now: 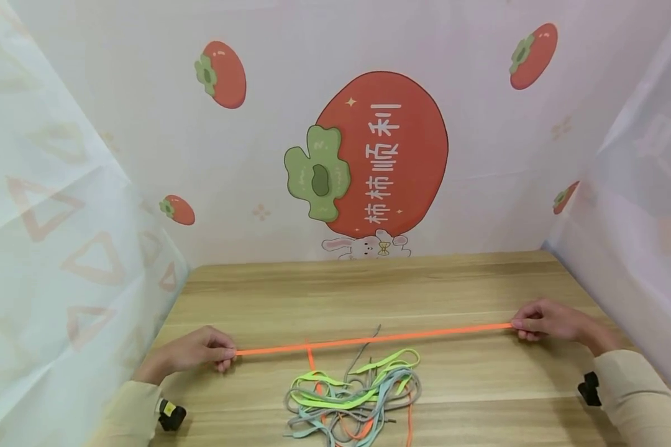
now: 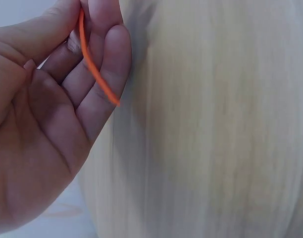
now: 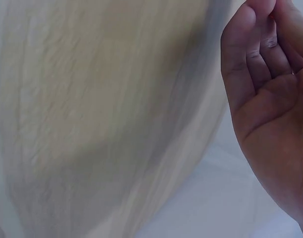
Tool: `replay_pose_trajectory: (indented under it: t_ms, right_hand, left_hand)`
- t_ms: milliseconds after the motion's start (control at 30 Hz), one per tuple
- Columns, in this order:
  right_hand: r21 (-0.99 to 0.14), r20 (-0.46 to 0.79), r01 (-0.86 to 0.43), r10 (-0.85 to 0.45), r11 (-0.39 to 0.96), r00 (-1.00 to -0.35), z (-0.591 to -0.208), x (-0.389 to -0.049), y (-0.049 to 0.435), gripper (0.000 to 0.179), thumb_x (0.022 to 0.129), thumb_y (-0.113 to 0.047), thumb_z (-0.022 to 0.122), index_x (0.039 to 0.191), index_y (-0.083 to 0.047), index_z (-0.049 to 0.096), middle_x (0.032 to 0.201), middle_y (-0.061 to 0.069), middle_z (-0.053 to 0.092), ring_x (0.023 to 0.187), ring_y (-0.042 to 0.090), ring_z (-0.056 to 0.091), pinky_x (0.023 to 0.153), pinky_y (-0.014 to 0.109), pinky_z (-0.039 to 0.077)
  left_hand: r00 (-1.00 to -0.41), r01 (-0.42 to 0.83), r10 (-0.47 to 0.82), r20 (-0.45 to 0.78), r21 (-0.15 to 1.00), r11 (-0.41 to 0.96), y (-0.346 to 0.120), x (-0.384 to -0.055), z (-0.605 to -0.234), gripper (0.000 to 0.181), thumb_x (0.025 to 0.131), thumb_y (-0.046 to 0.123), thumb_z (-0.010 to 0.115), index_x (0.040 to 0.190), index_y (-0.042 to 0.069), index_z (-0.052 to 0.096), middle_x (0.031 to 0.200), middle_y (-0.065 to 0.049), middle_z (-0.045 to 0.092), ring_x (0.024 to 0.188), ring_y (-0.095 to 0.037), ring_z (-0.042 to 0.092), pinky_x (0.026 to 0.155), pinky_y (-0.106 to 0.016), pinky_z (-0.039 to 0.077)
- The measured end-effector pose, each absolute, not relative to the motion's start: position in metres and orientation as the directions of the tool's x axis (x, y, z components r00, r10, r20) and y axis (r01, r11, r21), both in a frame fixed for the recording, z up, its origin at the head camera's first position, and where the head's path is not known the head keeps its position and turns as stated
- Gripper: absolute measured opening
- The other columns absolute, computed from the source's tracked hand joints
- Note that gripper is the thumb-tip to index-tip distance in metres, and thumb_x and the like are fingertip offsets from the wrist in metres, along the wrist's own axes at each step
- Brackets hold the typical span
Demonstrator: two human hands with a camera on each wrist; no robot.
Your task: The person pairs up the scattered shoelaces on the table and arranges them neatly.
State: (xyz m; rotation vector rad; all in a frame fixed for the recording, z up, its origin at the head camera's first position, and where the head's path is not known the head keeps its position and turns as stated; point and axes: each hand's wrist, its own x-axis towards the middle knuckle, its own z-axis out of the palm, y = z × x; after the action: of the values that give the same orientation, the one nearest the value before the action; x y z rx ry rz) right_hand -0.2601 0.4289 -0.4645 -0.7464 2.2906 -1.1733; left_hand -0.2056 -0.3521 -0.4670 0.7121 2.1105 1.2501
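Observation:
An orange shoelace (image 1: 414, 336) stretches straight across the table in the head view, pulled between both hands. My left hand (image 1: 204, 351) pinches its left end between thumb and fingers. In the left wrist view a short orange tail (image 2: 96, 72) of the lace hangs past the fingers across the palm. The right end is pinched by my right hand (image 1: 550, 323), and in the right wrist view that hand (image 3: 270, 104) hides nearly all of the lace. Below the taut lace lies a tangled pile of shoelaces (image 1: 363, 397) in yellow-green, grey, light blue and orange.
The wooden table (image 1: 481, 385) runs back to a white cloth wall (image 1: 246, 155) printed with persimmons. White cloth sheets (image 1: 50, 155) also stand at the left and right sides. One grey lace end (image 1: 377, 330) pokes up from the pile behind the taut lace.

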Motion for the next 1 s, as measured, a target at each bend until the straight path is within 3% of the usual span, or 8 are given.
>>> replay_pose_trajectory:
  t_ms: [133, 367, 633, 1000]
  right_hand:
    - [-0.827, -0.177, -0.227, -0.622, 0.515, -0.763, -0.467, -0.261, 0.437, 0.026, 0.110, -0.007, 0.053, 0.104, 0.010, 0.072, 0.087, -0.005, 0.071, 0.075, 0.000, 0.063, 0.065, 0.025, 0.058]
    - [-0.767, -0.172, -0.253, -0.569, 0.590, -0.804, -0.463, -0.267, 0.444, 0.026, 0.110, -0.010, 0.055, 0.101, 0.007, 0.073, 0.085, -0.005, 0.072, 0.075, 0.000, 0.063, 0.065, 0.025, 0.058]
    - [-0.699, -0.216, -0.198, -0.467, 0.687, -0.858, -0.452, -0.273, 0.436, 0.027, 0.109, -0.017, 0.060, 0.099, 0.004, 0.074, 0.082, -0.001, 0.070, 0.073, 0.002, 0.062, 0.068, 0.024, 0.057]
    - [-0.526, -0.165, -0.196, -0.325, 0.828, -0.931, -0.437, -0.282, 0.416, 0.037, 0.105, -0.030, 0.067, 0.077, -0.006, 0.067, 0.064, -0.005, 0.055, 0.056, 0.005, 0.044, 0.058, 0.024, 0.037]
  left_hand:
    - [-0.711, 0.136, 0.666, -0.225, 0.886, 0.444, -0.362, -0.207, -0.465, 0.025, 0.109, 0.012, 0.057, 0.108, -0.007, 0.074, 0.089, -0.005, 0.073, 0.080, -0.004, 0.068, 0.075, -0.029, 0.063]
    - [-0.752, 0.140, 0.617, -0.231, 0.859, 0.493, -0.373, -0.215, -0.456, 0.025, 0.109, 0.012, 0.057, 0.108, -0.007, 0.074, 0.091, -0.017, 0.073, 0.079, -0.007, 0.069, 0.073, -0.031, 0.063]
    - [-0.777, 0.122, 0.578, -0.250, 0.841, 0.528, -0.376, -0.225, -0.457, 0.026, 0.109, 0.012, 0.057, 0.109, -0.009, 0.073, 0.092, -0.014, 0.073, 0.080, -0.008, 0.068, 0.074, -0.031, 0.062]
    - [-0.837, 0.127, 0.497, -0.230, 0.801, 0.585, -0.375, -0.246, -0.455, 0.025, 0.108, 0.012, 0.060, 0.106, -0.008, 0.076, 0.090, -0.015, 0.075, 0.077, -0.008, 0.069, 0.072, -0.028, 0.061]
